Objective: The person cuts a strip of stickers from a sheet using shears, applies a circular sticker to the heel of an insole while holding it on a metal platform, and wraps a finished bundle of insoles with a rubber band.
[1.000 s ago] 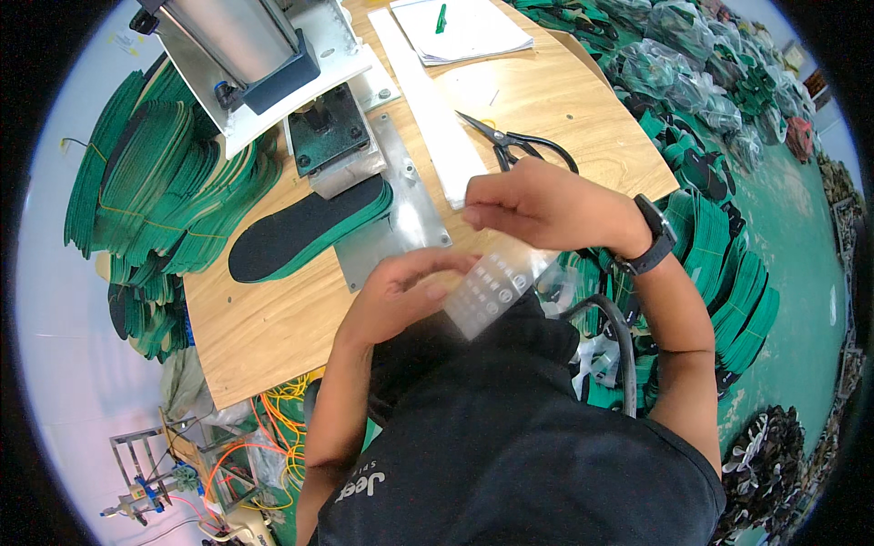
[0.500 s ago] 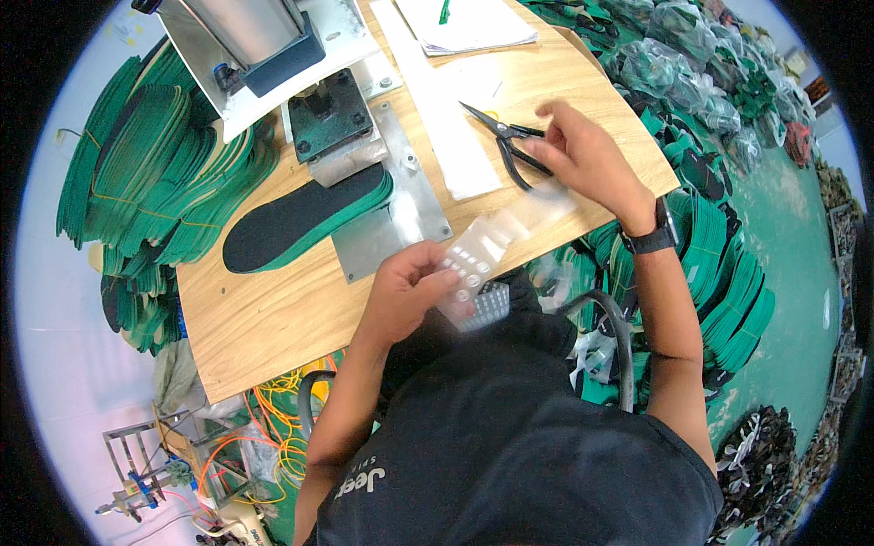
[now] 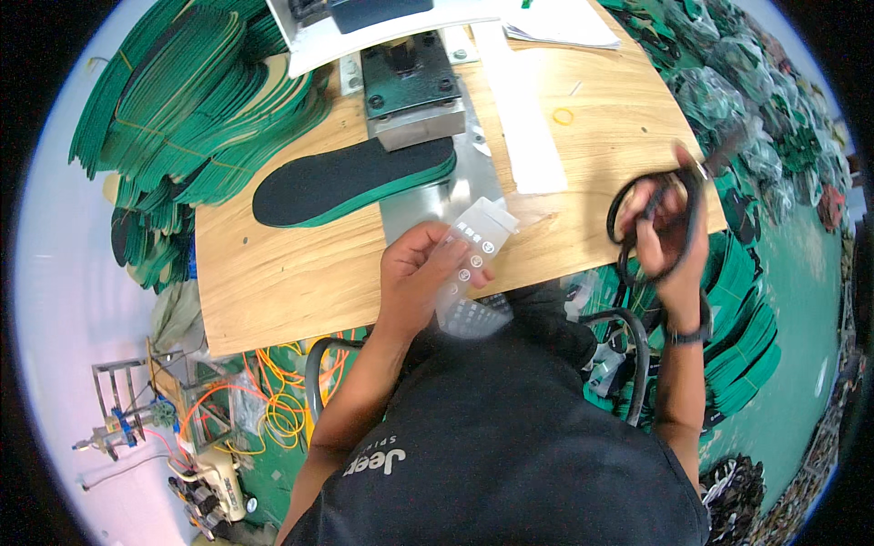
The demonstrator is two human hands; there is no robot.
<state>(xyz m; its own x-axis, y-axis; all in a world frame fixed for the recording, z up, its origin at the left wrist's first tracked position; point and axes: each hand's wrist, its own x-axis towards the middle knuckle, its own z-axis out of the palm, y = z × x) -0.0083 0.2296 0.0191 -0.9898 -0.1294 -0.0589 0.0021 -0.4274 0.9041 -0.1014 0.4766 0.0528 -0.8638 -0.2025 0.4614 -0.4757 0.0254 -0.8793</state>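
Note:
Pinched in my left hand (image 3: 417, 275) is a translucent plastic strip (image 3: 490, 221) printed with white marks; its lower end hangs over the table edge by my lap. My right hand (image 3: 669, 232) grips black-handled scissors (image 3: 694, 202) above the table's right edge. Their looped handles are around my fingers, and the blades point away to the upper right, smeared by motion. Ahead of my left hand, a stack of black-topped green insoles (image 3: 350, 182) lies partly under the press's metal block (image 3: 421, 126), on a metal plate (image 3: 410, 214).
On the wooden table (image 3: 282, 296) lie a long white paper strip (image 3: 528, 127), a yellow rubber band (image 3: 563, 116) and a paper pad (image 3: 569, 29). Bundled green insoles (image 3: 209, 109) rise at the left; more bundles (image 3: 742, 309) sit right. Orange and yellow hoses (image 3: 278, 409) coil below.
My right hand has lifted the scissors off the table and moved right with them. My left hand still holds the plastic strip, now turned more upright. The view has shifted.

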